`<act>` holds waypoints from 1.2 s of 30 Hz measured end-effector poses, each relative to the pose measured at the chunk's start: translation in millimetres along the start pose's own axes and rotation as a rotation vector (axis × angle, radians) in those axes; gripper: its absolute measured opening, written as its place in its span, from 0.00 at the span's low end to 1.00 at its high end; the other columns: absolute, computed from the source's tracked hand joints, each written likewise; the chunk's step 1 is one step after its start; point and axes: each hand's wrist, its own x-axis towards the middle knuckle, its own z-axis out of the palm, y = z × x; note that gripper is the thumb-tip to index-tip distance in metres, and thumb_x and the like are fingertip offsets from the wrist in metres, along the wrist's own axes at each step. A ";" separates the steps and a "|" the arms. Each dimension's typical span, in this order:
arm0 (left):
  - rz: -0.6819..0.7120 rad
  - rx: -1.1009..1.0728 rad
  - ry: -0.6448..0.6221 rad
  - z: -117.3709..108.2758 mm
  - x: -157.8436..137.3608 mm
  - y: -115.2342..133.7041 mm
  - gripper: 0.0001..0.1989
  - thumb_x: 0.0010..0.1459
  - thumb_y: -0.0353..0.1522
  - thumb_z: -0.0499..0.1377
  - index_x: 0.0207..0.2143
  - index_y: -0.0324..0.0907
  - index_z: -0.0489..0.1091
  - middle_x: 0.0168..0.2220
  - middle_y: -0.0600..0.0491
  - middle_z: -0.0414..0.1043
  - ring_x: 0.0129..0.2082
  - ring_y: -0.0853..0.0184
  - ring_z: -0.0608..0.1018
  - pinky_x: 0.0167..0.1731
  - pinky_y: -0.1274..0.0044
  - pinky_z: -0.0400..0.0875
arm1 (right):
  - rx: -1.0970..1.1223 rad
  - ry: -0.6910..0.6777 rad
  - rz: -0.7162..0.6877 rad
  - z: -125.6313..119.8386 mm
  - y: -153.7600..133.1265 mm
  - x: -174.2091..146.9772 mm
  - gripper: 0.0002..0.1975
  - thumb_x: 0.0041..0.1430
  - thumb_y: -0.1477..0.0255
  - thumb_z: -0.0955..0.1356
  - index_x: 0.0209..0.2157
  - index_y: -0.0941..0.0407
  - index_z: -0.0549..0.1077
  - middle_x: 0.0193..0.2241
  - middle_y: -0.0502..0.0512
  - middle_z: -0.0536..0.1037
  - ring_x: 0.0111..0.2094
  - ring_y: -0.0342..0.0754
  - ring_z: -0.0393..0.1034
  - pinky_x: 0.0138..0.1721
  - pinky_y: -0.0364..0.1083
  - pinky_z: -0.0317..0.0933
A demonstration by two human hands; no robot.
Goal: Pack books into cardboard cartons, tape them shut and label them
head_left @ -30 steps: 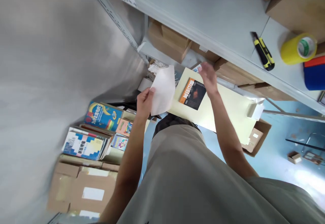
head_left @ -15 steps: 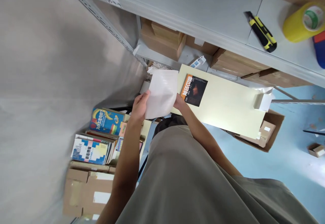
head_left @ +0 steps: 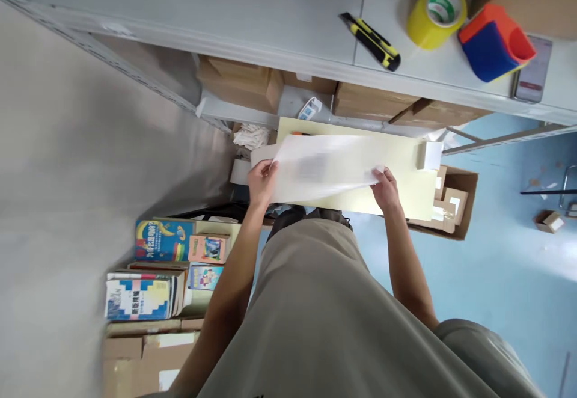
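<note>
Soft shadow on wall (head_left: 76, 157), glare on floor (head_left: 496, 293)

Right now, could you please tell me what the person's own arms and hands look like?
The left hand and right hand are bare, with no gloves, watch or bracelet visible. Both forearms are uncovered; the right sleeve is plain olive-grey, matching the shirt, with no marking visible on it.

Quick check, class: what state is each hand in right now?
Left hand: closed, holding the white sheet.
Right hand: closed, holding the same white sheet near its right end.
</note>
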 end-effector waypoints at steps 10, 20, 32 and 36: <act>0.002 0.357 -0.154 167.7 -33.0 -51.2 0.14 0.70 0.39 0.69 0.51 0.39 0.85 0.61 0.35 0.86 0.64 0.50 0.85 0.70 0.65 0.76 | -0.419 0.239 -0.104 -152.5 27.4 17.4 0.23 0.69 0.44 0.71 0.33 0.48 0.70 0.30 0.51 0.78 0.35 0.51 0.72 0.40 0.49 0.71; -0.009 0.956 -0.334 187.6 -49.1 -104.6 0.44 0.72 0.39 0.67 0.82 0.28 0.58 0.87 0.25 0.42 0.88 0.37 0.49 0.84 0.50 0.49 | -0.669 0.117 0.097 -208.9 93.2 88.7 0.15 0.74 0.61 0.71 0.31 0.48 0.68 0.31 0.50 0.81 0.34 0.49 0.71 0.42 0.46 0.64; 0.011 1.236 -0.587 163.9 -31.4 -122.5 0.41 0.75 0.36 0.62 0.82 0.26 0.57 0.87 0.24 0.45 0.87 0.37 0.54 0.82 0.52 0.55 | -1.008 0.302 0.144 -187.7 115.5 93.2 0.11 0.70 0.68 0.72 0.50 0.52 0.72 0.59 0.70 0.81 0.58 0.62 0.78 0.61 0.57 0.70; 0.042 1.260 -0.603 160.5 -27.6 -121.3 0.38 0.73 0.36 0.67 0.79 0.30 0.64 0.86 0.26 0.49 0.83 0.37 0.62 0.81 0.55 0.59 | -1.058 0.230 0.047 -160.0 109.8 87.1 0.08 0.73 0.69 0.69 0.51 0.53 0.74 0.57 0.70 0.82 0.59 0.63 0.78 0.62 0.58 0.71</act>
